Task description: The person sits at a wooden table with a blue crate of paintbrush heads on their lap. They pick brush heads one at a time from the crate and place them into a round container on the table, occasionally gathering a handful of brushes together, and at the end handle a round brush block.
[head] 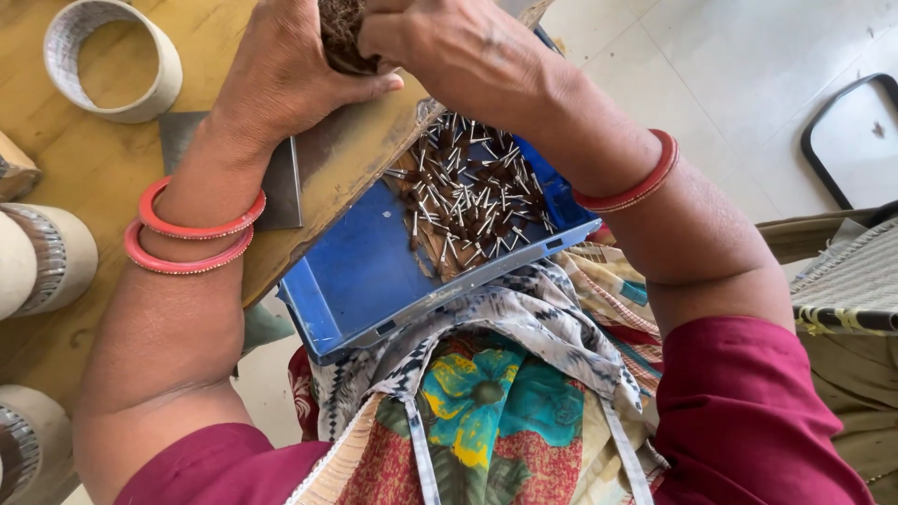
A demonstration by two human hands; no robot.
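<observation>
A brown fibrous clump (pixel 341 33) is being held tight at the worktop (pixel 103 164) edge, left hand (pixel 281 79) and right hand (pixel 449 51) both clamped on it. Looks like the gathering step; small metal-tipped sticks (pixel 463 192) are piled just below in the blue tray (pixel 360 271).

We saw a wooden table (pixel 103 178) with a roll of tape (pixel 114 58) on it. A flat grey metal plate (pixel 281 187) lay near the edge. More rolls (pixel 47 257) sat at the side. A black chair frame (pixel 828 140) stood on the white tiled floor (pixel 711 65).
</observation>
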